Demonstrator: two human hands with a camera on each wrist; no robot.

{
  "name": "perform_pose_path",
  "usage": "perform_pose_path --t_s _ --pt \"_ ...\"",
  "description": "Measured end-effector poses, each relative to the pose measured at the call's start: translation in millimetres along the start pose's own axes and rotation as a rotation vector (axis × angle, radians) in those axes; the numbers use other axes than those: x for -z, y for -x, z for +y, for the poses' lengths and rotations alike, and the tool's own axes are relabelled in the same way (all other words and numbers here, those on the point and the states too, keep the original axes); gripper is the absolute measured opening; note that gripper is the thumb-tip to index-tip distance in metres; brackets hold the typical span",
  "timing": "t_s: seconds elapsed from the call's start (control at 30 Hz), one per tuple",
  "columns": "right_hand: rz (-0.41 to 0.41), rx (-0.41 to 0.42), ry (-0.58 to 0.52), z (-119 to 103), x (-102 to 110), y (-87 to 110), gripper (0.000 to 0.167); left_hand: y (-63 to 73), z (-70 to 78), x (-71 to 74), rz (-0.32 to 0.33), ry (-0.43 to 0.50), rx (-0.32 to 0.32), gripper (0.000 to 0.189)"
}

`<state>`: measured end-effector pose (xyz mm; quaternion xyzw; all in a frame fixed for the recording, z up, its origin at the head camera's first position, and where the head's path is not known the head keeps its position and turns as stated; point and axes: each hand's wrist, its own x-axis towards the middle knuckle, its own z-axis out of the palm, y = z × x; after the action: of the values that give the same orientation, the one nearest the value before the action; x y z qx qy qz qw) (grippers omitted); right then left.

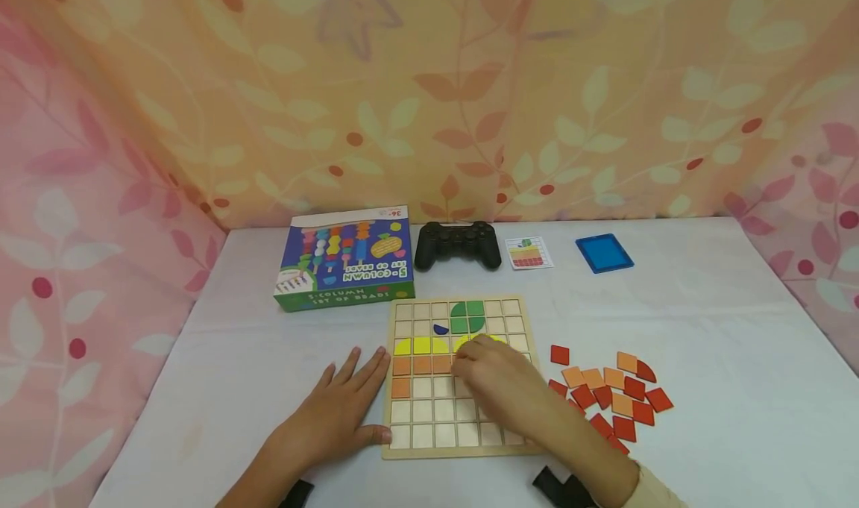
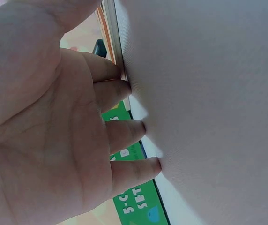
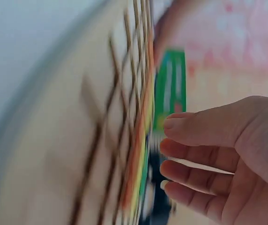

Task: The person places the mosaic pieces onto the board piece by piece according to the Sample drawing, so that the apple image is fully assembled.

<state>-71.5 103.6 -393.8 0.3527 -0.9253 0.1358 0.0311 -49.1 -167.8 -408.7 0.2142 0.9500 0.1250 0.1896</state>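
Note:
A wooden grid board (image 1: 423,435) lies on the white table. Green rounded tiles (image 1: 476,309) and a small dark blue half-round tile (image 1: 441,330) sit in its far part. Below them runs a row of yellow tiles (image 1: 421,345), then orange square tiles (image 1: 421,365), with one more orange square (image 1: 400,388) underneath at the left. My left hand (image 1: 342,411) lies with fingers spread beside the board, touching its left edge. Over the board's middle is my right hand (image 1: 499,381), fingers loosely bent, hiding several cells. In the right wrist view, no tile shows between thumb and fingers (image 3: 195,152).
Loose red tiles (image 1: 624,428) and orange tiles (image 1: 622,404) lie scattered right of the board. Behind it stand a bead-set box (image 1: 345,254), a black game controller (image 1: 458,245), a pattern card (image 1: 529,254) and a blue square tray (image 1: 605,253). A patterned curtain (image 1: 429,120) closes the back.

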Motion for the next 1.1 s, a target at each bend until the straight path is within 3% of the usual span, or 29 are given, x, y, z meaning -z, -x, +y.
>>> perform_pose_path --t_s 0.13,0.23,0.4,0.5,0.63,0.87,1.1 --pt "0.004 -0.221 -0.005 35 19 29.9 0.013 -1.6 0.3 -1.4 0.005 -0.007 0.0 0.105" --pt "-0.053 -0.382 -0.012 56 31 52.2 0.014 -1.7 -0.6 -3.2 0.012 -0.01 -0.004 0.105" --pt "-0.163 -0.55 -0.085 76 37 78.2 0.024 -1.8 -1.3 -4.3 0.014 -0.014 -0.006 0.105" --pt "-0.18 -0.577 -0.102 81 34 84.0 0.026 -1.7 -1.2 -4.2 0.01 -0.016 -0.001 0.105" --pt "-0.144 -0.563 -0.088 81 30 85.4 0.024 -1.9 -0.6 -3.3 0.005 -0.015 0.006 0.105" --pt "-0.11 -0.51 -0.052 77 23 78.8 0.027 -1.4 -1.7 -3.0 0.011 -0.007 -0.009 0.105" --pt "-0.103 -0.494 -0.1 74 24 70.9 0.034 -0.9 -1.9 -2.4 0.009 -0.012 -0.007 0.105"
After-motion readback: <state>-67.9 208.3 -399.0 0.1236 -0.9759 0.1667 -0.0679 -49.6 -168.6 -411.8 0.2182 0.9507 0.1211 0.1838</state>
